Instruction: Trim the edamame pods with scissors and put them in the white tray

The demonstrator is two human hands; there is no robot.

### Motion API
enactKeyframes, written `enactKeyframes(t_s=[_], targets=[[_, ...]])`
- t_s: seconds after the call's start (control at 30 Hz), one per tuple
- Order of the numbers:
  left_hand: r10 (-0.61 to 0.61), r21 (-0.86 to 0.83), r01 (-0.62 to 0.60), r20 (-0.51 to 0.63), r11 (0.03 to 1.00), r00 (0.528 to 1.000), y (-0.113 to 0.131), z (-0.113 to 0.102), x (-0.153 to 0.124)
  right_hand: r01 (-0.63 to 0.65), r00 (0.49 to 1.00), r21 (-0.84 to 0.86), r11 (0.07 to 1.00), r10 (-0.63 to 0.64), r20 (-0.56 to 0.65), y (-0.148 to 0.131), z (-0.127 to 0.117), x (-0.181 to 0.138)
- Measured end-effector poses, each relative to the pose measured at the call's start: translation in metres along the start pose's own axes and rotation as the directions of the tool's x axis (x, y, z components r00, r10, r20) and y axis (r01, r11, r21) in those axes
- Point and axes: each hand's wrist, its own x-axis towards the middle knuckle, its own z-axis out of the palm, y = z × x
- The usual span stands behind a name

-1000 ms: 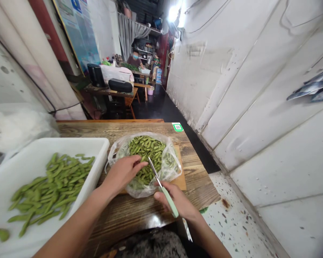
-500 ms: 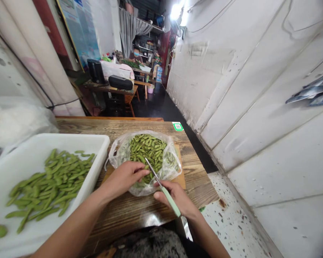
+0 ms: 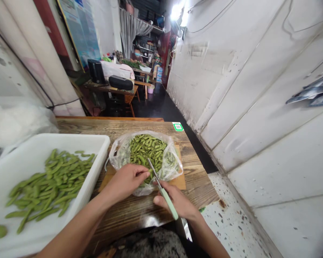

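Note:
My left hand (image 3: 129, 181) is closed in a pinch on a green soybean pod (image 3: 150, 171), only a bit of which shows past the fingertips. Scissors (image 3: 169, 204) with pale green handles are gripped in my right hand (image 3: 179, 200), their blades pointing up and away beside the left fingertips. Both hands are at the near edge of a clear plastic bag (image 3: 120, 159) full of green pods (image 3: 148, 145). To the left, a white plastic tray (image 3: 103, 147) holds a spread of pods (image 3: 54, 175).
A brown board (image 3: 182, 181) lies under the bag on the wooden table (image 3: 196, 175). A QR-code card (image 3: 178, 127) is at the far right corner. Plastic-wrapped goods (image 3: 18, 116) stand behind the tray. Farther off, a person sits at another table beside greens.
The scissors have shifted slightly, their blades now nearer the left fingertips. My left hand has moved a little, and less of the pod shows.

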Motion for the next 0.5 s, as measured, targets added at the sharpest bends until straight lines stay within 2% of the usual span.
enactKeyframes(t_s=[0.13,0.23,0.3,0.37,0.5], targets=[[-0.001,0.033,0.001,-0.008,0.999,1.000,0.000,0.001,-0.002,-0.029,1.000,0.055,0.998,0.029,0.002,-0.002,0.001,-0.001],[-0.015,-0.010,0.015,-0.034,1.000,0.999,-0.005,0.002,-0.001,-0.142,0.990,0.197,0.970,0.137,0.038,0.000,0.004,-0.001],[-0.044,-0.089,0.037,-0.077,0.995,0.996,-0.010,0.004,0.000,-0.191,0.982,0.277,0.942,0.184,0.053,0.005,0.008,0.001],[-0.113,-0.212,0.084,-0.131,0.974,0.985,-0.014,0.006,0.001,-0.177,0.984,0.319,0.931,0.172,0.046,0.010,0.011,0.003],[-0.259,-0.506,0.145,-0.161,0.850,0.952,-0.015,0.012,0.002,-0.120,0.993,0.343,0.932,0.113,0.042,0.016,0.013,0.004]])
